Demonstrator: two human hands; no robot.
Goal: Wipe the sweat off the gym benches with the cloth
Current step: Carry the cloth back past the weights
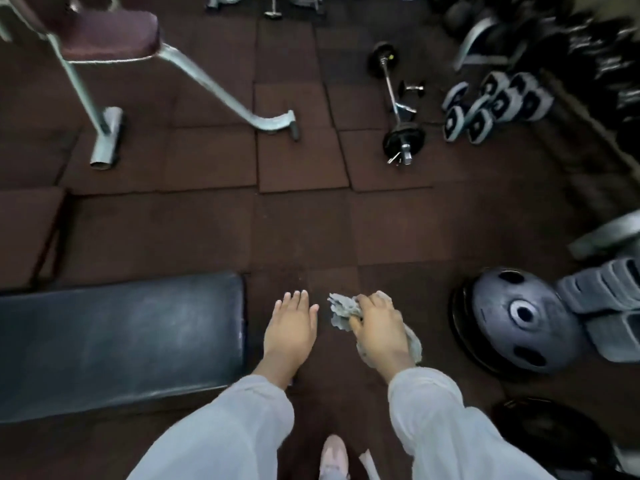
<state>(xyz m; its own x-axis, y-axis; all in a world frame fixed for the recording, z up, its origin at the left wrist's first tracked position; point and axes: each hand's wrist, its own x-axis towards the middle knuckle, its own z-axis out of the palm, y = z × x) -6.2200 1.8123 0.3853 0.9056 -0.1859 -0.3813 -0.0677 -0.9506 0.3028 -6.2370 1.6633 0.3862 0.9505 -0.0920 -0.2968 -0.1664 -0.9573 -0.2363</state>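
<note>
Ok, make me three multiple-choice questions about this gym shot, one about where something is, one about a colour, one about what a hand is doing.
1. Where is the black bench relative to the person's hands?
A. To their left
B. To their right
C. Behind the barbell

2. What colour is the pad of the bench with the silver legs at the top left?
A. Bright yellow
B. Dark maroon
C. White

3. What is the right hand doing?
A. Hanging with nothing in it
B. Lifting a dumbbell
C. Gripping the grey cloth

Answers:
1. A, the black pad fills the lower left, with its end beside the left hand.
2. B, the pad above the silver frame reads as dark reddish-purple.
3. C, the fingers are curled round the bunched cloth, while the left hand is flat and holds nothing.
</note>
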